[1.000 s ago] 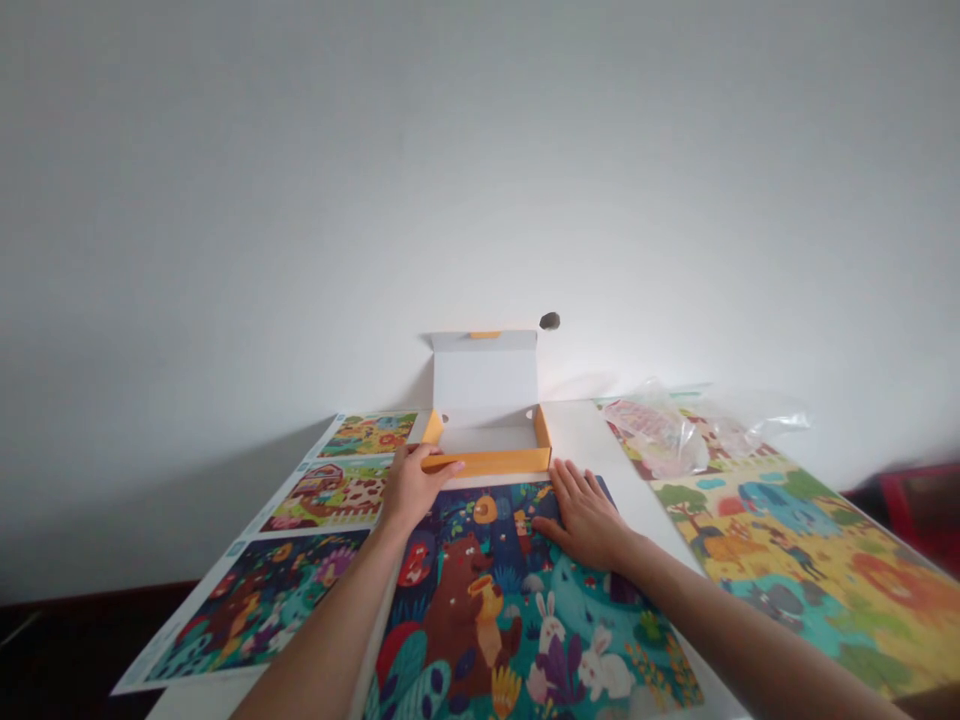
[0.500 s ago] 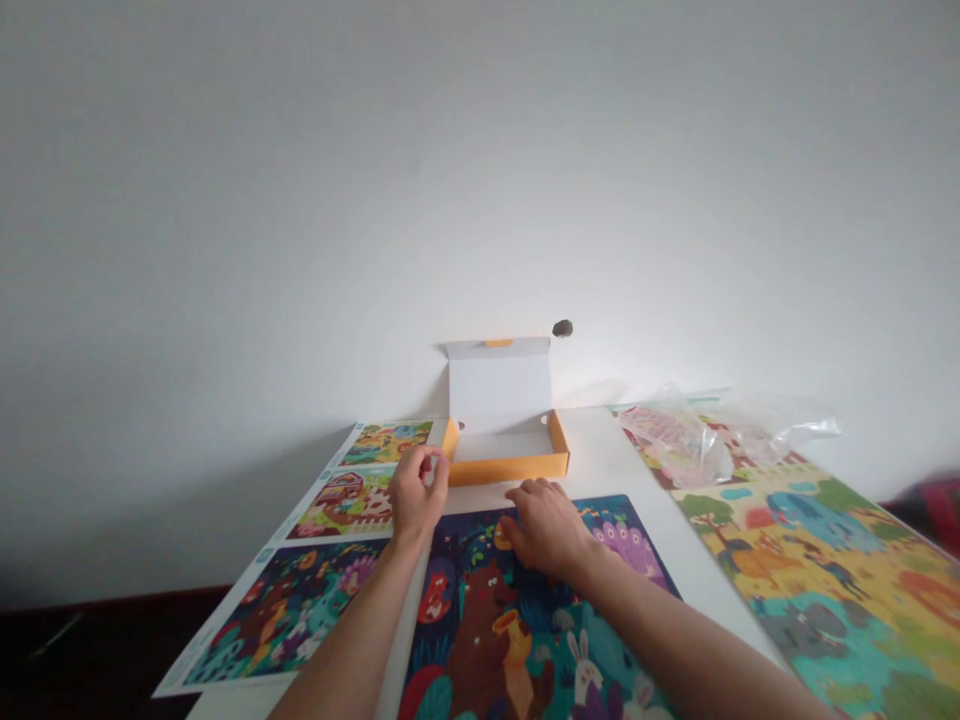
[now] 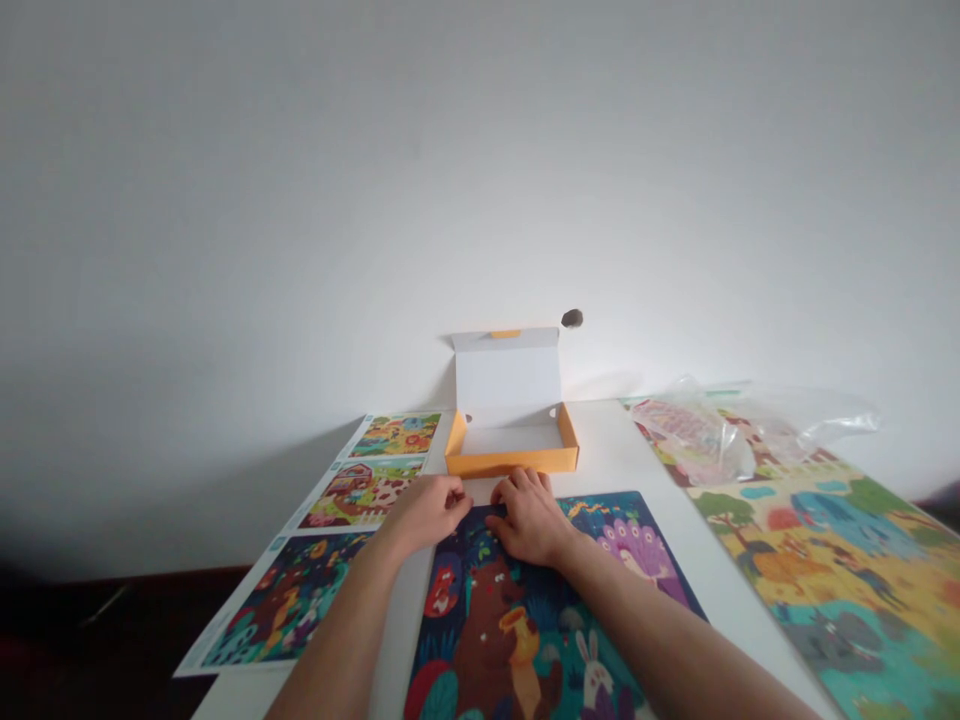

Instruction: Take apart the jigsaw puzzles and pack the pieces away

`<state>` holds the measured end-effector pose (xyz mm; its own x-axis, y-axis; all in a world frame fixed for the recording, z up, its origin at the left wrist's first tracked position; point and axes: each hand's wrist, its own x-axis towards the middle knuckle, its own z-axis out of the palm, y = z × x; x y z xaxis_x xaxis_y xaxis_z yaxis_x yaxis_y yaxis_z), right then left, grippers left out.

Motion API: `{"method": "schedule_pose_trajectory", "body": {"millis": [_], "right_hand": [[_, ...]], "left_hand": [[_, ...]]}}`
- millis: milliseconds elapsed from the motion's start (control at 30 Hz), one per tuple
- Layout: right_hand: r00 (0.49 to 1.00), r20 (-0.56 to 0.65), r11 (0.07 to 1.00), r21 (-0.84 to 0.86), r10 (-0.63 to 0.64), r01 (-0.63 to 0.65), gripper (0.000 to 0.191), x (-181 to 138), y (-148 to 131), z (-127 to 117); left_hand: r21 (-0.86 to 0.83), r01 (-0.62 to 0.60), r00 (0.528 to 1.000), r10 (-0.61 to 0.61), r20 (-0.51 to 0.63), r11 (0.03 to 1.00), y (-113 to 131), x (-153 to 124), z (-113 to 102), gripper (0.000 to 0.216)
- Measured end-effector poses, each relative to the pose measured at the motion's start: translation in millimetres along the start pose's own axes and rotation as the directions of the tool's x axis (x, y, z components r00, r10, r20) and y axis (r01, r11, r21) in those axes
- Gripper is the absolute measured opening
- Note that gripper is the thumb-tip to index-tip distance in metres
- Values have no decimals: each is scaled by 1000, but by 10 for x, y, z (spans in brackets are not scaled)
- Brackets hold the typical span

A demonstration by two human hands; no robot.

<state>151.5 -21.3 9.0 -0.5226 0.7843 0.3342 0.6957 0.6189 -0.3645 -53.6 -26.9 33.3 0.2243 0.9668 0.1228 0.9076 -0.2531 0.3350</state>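
Note:
A dark forest-animal picture (image 3: 487, 620), which looks like a jigsaw puzzle, lies flat in front of me with a bear, a rabbit and a purple peacock on it. At its far left corner is my left hand (image 3: 429, 515), its fingers curled together; whatever they may hold is hidden. My right hand (image 3: 531, 518) rests palm down across the far edge of the picture, fingers apart and slightly bent. Just beyond both hands stands an orange cardboard box (image 3: 514, 461) with its white-lined lid raised.
A printed sheet (image 3: 352, 495) with three small animal scenes lies left. On the right is a larger savanna picture (image 3: 840, 560), with a farm picture (image 3: 814, 462) behind it, partly under clear plastic bags (image 3: 720, 450). The wall (image 3: 480, 180) rises behind the white table (image 3: 611, 440).
My left hand has moved right and nearer, from beside the box to the picture's far left corner. My right hand has shifted slightly left along the far edge. The view has shifted slightly.

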Motion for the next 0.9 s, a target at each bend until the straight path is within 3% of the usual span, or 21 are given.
{"method": "schedule_pose_trajectory", "body": {"millis": [400,900], "right_hand": [[999,19,989,145,-26,23,29,49,72,28],[998,-4,978,199,-60,59,26,53,97,40]], "left_hand": [[-95,-45,998,49,40,994,26,-8,-33,6],[-90,-95,994,99,42,991,-7,-9,-47,10]]}}
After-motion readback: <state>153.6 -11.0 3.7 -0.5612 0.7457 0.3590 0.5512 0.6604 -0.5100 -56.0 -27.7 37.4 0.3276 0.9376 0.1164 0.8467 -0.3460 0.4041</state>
